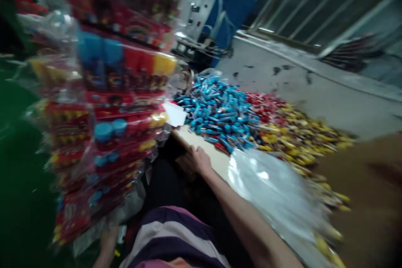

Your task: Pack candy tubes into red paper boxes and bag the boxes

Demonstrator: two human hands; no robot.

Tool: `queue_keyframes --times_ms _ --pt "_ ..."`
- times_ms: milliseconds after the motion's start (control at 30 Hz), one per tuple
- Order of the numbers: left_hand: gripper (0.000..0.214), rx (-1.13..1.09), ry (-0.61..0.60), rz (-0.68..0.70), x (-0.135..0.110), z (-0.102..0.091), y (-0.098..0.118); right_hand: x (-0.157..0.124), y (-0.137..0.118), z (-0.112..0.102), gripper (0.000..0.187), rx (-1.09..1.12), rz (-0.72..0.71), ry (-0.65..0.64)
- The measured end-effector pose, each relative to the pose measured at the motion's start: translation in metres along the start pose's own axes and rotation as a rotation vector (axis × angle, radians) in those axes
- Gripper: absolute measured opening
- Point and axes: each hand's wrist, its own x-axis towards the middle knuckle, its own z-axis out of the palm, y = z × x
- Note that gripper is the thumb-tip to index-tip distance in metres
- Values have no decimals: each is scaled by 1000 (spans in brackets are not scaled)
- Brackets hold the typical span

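Note:
My left hand (109, 238) is low in the view, blurred, and grips the bottom of a long clear plastic bag (119, 104) of red card packs with blue and yellow items, which rises up the left side. My right hand (199, 160) rests on the pale table edge (201, 153), fingers spread, holding nothing. Just beyond it lie heaps of blue-wrapped sweets (218, 113), with red (266, 111) and yellow-wrapped ones (301, 146) further right. A crumpled clear plastic sheet (273, 188) lies to the right of my right forearm, hiding part of the heap.
A white paper card (174, 114) lies by the blue heap. Brown cardboard (361, 188) fills the right edge. Green floor (25, 176) lies at the left. Beyond stand a grey concrete surface (314, 88), a blue-and-white machine (213, 8) and a barred window (314, 0).

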Motion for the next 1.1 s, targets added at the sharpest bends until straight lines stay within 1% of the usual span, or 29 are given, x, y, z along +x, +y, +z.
queue_keyframes --times_ms 67,133,200,233,300,333,367,433,467,533,567,600,633,667,700,733,767,800,833,867,900,933,967,1000,1033,1067,1100 --pt "54 -19 -33 57 -10 18 26 0 6 2 44 44 0 22" --pt "61 -86 -65 205 -20 28 67 0 11 3 42 89 -4 41" --pt "61 -135 -90 383 -33 33 118 1 16 3 41 134 -14 57" --pt "58 -130 -143 441 -40 34 147 1 18 2 41 158 -19 63" --pt "55 -133 -177 521 -56 39 203 -1 20 0 41 213 -27 78" --pt "56 -152 -181 566 -65 43 229 -4 21 -2 40 243 -26 84" --pt "56 -163 -211 608 -73 49 254 -7 22 -3 40 273 -20 89" --pt "54 -178 -246 689 -88 66 297 -20 24 -7 40 337 3 114" --pt "54 -176 -266 726 -94 76 314 -30 26 -9 40 377 -2 160" --pt "52 -174 -324 783 -103 97 342 -60 33 -13 37 494 -38 374" --pt "51 -169 -358 804 -106 107 352 -80 39 -14 34 565 -10 479" --pt "50 -162 -392 824 -107 116 361 -105 48 -14 31 639 72 563" --pt "49 -152 -421 843 -108 124 368 -133 59 -11 23 719 214 633" --pt "48 -141 -445 859 -108 131 374 -165 72 -7 26 793 390 677" --pt "47 -125 -458 876 -108 136 380 -199 86 0 34 842 623 697" --pt "46 -106 -463 892 -108 141 384 -236 102 8 40 854 859 696" --pt "45 -84 -464 904 -107 146 389 -273 116 19 44 820 1079 691" --pt "44 -57 -460 915 -107 149 392 -309 129 31 46 746 1296 662" --pt "44 -27 -459 923 -106 153 395 -343 140 42 46 640 1467 614" --pt "43 0 -462 931 -106 156 397 -374 147 54 46 532 1597 541" --pt "43 22 -473 937 -104 159 398 -401 151 65 50 467 1705 418" --pt "42 41 -493 938 -103 162 399 -422 152 75 62 451 1826 258" --pt "42 60 -520 937 -102 165 400 -437 151 83 74 487 1955 83" --pt "42 81 -550 930 -100 167 401 -447 146 89 82 535 2029 -75" --pt "42 101 -580 919 -99 170 401 -451 141 94 84 580 2059 -202" --pt "42 116 -607 906 -99 172 402 -452 134 97 83 606 2046 -290" --pt "42 120 -624 894 -98 175 402 -449 126 99 79 601 1993 -340"
